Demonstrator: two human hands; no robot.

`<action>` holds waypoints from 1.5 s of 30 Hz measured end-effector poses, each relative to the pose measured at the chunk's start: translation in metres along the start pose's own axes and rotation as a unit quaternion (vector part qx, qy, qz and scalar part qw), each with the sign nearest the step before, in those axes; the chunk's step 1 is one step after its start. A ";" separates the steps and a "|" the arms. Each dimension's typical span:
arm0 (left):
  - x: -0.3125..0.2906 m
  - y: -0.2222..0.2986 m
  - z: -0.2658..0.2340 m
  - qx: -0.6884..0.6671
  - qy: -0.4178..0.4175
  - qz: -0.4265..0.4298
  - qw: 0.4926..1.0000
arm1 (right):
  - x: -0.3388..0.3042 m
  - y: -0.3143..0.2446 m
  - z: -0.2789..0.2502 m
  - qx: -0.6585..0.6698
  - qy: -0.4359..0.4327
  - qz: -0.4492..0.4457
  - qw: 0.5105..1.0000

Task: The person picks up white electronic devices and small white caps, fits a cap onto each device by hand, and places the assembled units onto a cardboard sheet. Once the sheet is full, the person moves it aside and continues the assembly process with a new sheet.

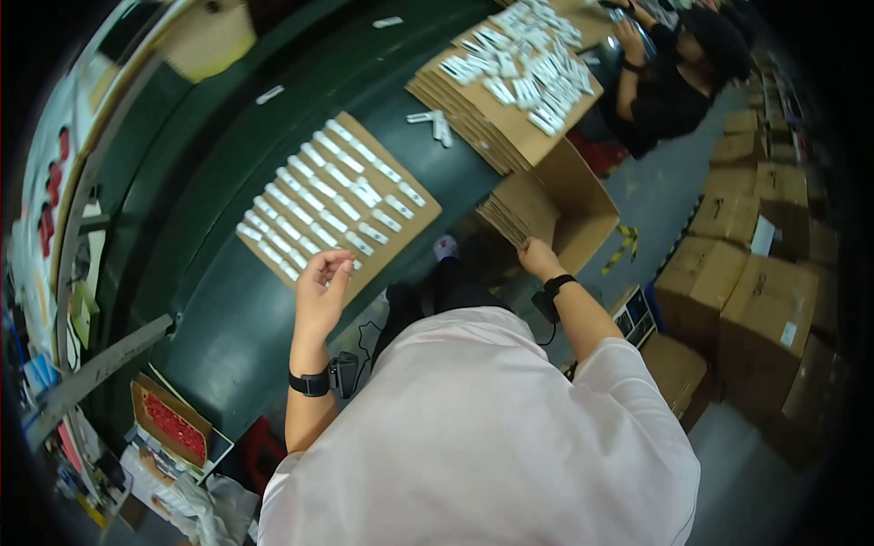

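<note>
Rows of slim white plastic pieces point(314, 195) lie on a flat cardboard sheet point(401, 238) on the dark green table. Over that sheet's near edge, my left hand point(323, 278) is closed with its fingers curled together. A bit of white shows at its fingertips, but I cannot tell whether it is held or lies beneath. Down to the right, several cardboard sheets point(521, 207) stand in an open carton point(583, 196). My right hand point(539, 258) grips the near edge of these sheets, its fingertips partly hidden.
A heap of loose white pieces point(528, 59) covers a stack of cardboard point(455, 114) at the far right. Beyond it sits a co-worker point(669, 86). Closed cartons point(760, 300) are piled at the right. A box of red parts point(173, 426) stands at the lower left.
</note>
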State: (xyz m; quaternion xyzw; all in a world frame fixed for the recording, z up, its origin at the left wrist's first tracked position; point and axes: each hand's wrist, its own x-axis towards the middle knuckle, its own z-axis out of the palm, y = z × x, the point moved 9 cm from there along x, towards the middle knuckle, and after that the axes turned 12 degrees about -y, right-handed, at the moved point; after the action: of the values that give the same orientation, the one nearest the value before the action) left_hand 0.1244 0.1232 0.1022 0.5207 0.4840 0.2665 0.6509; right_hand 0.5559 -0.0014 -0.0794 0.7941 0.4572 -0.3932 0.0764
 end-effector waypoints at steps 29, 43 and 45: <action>0.028 -0.035 0.184 0.145 -0.038 -0.175 0.973 | 0.089 0.094 0.062 0.048 -0.201 -0.018 0.978; -0.007 0.007 0.120 0.150 -0.021 -0.043 0.988 | -0.066 0.051 -0.121 -0.072 0.061 -0.104 0.990; -0.019 0.007 0.104 0.151 -0.010 -0.024 0.988 | -0.105 0.033 -0.167 -0.090 0.090 -0.096 0.987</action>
State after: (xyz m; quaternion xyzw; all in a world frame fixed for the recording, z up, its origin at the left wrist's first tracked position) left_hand 0.2123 0.0659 0.1140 0.6038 0.5249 0.1692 0.5756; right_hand 0.6457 -0.0103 0.0990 0.7686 0.5695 -0.2833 0.0684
